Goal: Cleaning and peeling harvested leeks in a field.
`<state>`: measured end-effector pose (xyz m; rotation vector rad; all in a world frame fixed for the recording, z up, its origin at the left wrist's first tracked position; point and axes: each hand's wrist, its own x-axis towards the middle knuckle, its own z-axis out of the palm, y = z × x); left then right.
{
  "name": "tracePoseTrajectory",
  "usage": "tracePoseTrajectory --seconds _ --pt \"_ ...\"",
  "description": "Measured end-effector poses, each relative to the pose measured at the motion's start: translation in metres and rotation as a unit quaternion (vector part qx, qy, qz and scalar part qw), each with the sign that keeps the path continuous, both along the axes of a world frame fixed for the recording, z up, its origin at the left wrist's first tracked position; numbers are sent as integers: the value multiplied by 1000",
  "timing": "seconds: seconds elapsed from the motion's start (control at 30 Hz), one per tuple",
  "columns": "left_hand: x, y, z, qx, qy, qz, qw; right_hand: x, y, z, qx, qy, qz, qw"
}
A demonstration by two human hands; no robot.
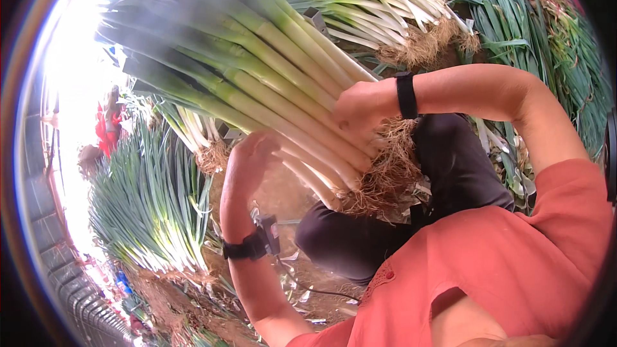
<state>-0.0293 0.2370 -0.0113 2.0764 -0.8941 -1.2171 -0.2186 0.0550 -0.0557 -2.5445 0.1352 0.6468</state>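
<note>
A thick bundle of leeks leans across my lap, with white stalks, dark green leaves toward the upper left and shaggy brown roots toward my knees. My right hand is closed over the upper right side of the stalks, above the roots. On the bundle's left side my left hand grips the stalks lower down, its fingers partly hidden behind them. A black band circles my right wrist, and a black strap with a small device is on my left.
More leeks lie around me: a bunch beyond my right hand, a large pile at the left, and green heaps at the far right. Behind my left wrist, a thin cable runs over the dirt floor. A person in red is far left.
</note>
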Motion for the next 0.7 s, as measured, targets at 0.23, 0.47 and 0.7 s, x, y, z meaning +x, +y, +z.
tracePoseTrajectory --seconds 0.23,0.47,0.7 --pt "-14 22 -9 188 -75 -56 978 56 -14 18 30 -219 -72 973" --pt "-16 34 -36 169 80 -60 981 136 23 81 -46 -279 -101 954" --pt "-20 41 -45 120 111 -15 986 221 55 63 -279 -314 -82 904"
